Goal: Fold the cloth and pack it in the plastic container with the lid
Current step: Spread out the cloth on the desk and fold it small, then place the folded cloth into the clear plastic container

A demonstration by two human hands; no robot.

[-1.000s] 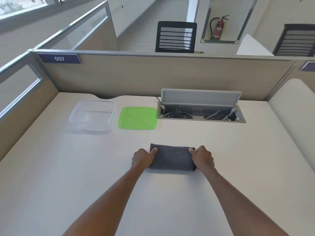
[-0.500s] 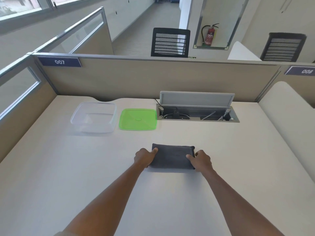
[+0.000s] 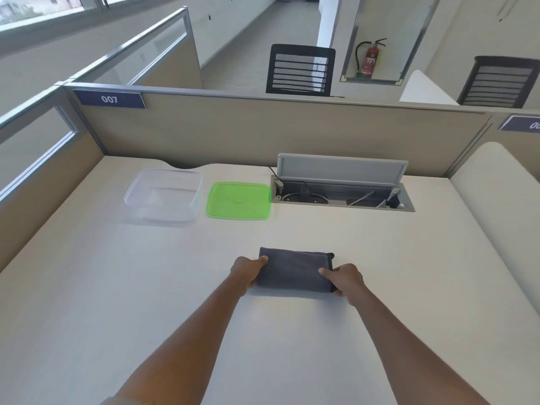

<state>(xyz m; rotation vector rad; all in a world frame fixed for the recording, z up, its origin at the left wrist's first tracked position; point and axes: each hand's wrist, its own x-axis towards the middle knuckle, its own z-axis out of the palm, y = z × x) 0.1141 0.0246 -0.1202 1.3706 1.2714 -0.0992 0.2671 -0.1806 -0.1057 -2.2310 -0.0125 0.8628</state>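
Right hand slid nearer along folded dark grey cloth, both grips, left hand included, clasping its ends

left hand: fingers curled, thumb on top | right hand: same, arms extended

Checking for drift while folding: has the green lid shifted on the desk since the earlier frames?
No. The green lid lies flat between the clear container and the open cable box, as before; only the head camera has shifted.
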